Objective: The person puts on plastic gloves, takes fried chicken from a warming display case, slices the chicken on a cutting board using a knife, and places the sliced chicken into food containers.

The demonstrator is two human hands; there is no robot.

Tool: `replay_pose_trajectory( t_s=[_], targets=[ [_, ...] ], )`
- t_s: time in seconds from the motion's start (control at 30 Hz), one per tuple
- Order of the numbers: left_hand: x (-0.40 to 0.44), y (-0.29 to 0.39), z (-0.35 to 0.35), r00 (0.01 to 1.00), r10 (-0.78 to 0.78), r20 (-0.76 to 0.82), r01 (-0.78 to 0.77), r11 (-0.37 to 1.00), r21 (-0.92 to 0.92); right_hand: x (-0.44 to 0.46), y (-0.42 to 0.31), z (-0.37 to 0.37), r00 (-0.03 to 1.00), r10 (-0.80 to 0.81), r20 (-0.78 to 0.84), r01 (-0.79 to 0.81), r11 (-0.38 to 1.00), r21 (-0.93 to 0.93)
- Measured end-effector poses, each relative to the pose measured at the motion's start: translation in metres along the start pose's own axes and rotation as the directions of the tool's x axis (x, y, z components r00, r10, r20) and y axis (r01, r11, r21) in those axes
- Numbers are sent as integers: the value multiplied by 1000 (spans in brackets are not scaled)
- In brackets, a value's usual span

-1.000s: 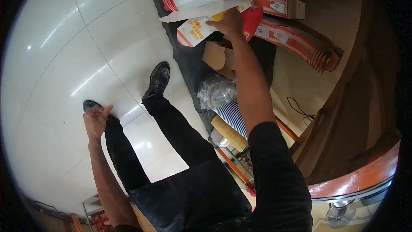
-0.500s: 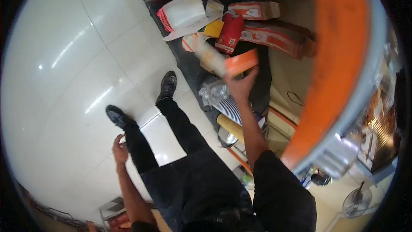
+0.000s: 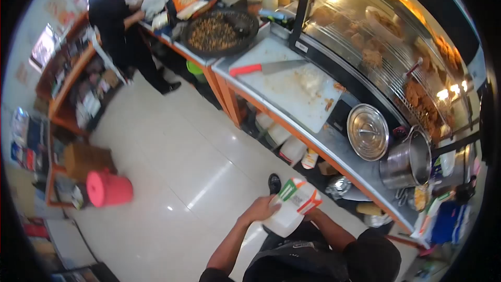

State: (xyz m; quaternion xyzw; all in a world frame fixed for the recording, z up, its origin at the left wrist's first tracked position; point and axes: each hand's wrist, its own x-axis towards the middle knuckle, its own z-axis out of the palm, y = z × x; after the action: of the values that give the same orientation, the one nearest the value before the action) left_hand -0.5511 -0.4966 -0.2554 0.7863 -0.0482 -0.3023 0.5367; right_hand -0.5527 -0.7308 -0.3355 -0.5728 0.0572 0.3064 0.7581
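In front of my body I hold a white paper food box (image 3: 284, 220) with green and orange print. My left hand (image 3: 262, 209) grips its left edge, the thumb lying on the printed side. At the opposite edge my right hand (image 3: 312, 214) has hold of it, the fingers partly hidden by the box. Beyond it is the counter, where a white cutting board (image 3: 282, 86) carries crumbs, a clear plastic bag (image 3: 311, 81) and a knife with a red handle (image 3: 246, 69).
A large pan of brown bits (image 3: 219, 34) stands left of the board. At right are a lidless steel pot (image 3: 399, 166), its lid (image 3: 368, 131) and a lit glass cabinet (image 3: 360, 42) of fried food. Another person (image 3: 117, 21) stands far left; a pink bin (image 3: 108, 188) sits on the floor.
The view has swung from the low shelf up to the counter. My right hand has come away from the shelf, and my left hand, free before, is now on the box too.
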Motion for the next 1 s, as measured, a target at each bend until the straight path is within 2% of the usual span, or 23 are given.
replay_pose_trajectory(
  t_s=[0.07, 0.1, 0.13, 0.17, 0.2, 0.27, 0.33, 0.37, 0.4, 0.43, 0.47, 0.5, 0.53, 0.57, 0.63, 0.67, 0.7, 0.73, 0.77, 0.83, 0.9, 0.97, 1.0],
  targets=[
    [35, -5, -46, 1000, 4, -3, -4, 996, 85, 32, -15, 21, 996, -68, -58, 71, 996, 46],
    [47, 3, -74, 998, -50, -23, 50, 999, 7, 51, -33, 22, 995, -6, -102, 6, 1000, -3],
    [59, 7, -102, 994, -46, -95, 51, 997, 50, 70, -51, 24, 988, 55, -144, -63, 997, -46],
    [68, 8, -134, 984, -41, -172, 57, 994, 90, 89, -77, 25, 956, 204, -209, -236, 962, -140],
    [77, 9, -167, 969, -55, -241, 62, 998, 21, 103, -100, 30, 976, 103, -190, -113, 993, -38],
    [80, 9, -235, 930, -110, -352, 73, 990, -117, 150, -121, 32, 967, 15, -253, -43, 993, -107],
    [82, 29, -303, 825, 103, -556, -25, 989, 147, 193, -166, 45, 957, -34, -288, 0, 993, -117],
    [90, 34, -342, 793, 136, -593, 24, 967, 253, 212, -191, 55, 946, -32, -321, -4, 994, -109],
    [98, 35, -379, 765, 168, -622, 76, 935, 346, 239, -199, 57, 956, -70, -284, 35, 992, -125],
    [106, 44, -411, 704, 333, -627, 27, 870, 492, 262, -206, 57, 961, -101, -259, 67, 988, -138],
    [123, 44, -450, 711, 418, -566, -30, 822, 569, 269, -234, 66, 966, -139, -219, 96, 976, -198],
    [141, 53, -485, 796, 267, -543, 44, 869, 492, 271, -258, 80, 968, -162, -190, 112, 962, -248],
    [163, 68, -512, 772, 277, -572, 113, 826, 552, 276, -266, 90, 949, -241, -204, 170, 935, -311],
    [199, 54, -548, 741, 255, -621, 128, 854, 504, 285, -273, 94, 916, -335, -221, 236, 895, -379],
    [257, 69, -586, 767, 274, -581, 165, 790, 591, 294, -265, 102, 844, -382, -376, 220, 887, -406],
    [267, 89, -578, 786, 159, -598, 270, 781, 563, 285, -258, 100, 818, -393, -421, 192, 875, -444],
    [274, 105, -573, 779, 38, -626, 386, 758, 526, 275, -245, 99, 758, -335, -560, 142, 922, -360],
    [283, 86, -579, 805, 187, -564, 264, 737, 622, 273, -229, 99, 683, -281, -674, 130, 955, -267],
    [291, 71, -568, 582, 415, -700, 337, 659, 672, 277, -224, 95, 596, -241, -766, 158, 971, -182],
    [290, 101, -546, 551, 435, -712, 238, 735, 634, 270, -231, 85, 318, -250, -915, 179, 963, -201],
    [305, 107, -513, 601, 523, -604, -112, 804, 585, 255, -235, 57, 136, -237, -962, 226, 953, -202],
    [318, 119, -465, 675, 682, -280, -355, 633, 687, 240, -266, 36, -74, -544, -836, 62, 834, -548],
    [308, 140, -440, 618, 754, -221, -397, 542, 741, 236, -280, 23, -152, -661, -735, -27, 746, -666]
  ],
)
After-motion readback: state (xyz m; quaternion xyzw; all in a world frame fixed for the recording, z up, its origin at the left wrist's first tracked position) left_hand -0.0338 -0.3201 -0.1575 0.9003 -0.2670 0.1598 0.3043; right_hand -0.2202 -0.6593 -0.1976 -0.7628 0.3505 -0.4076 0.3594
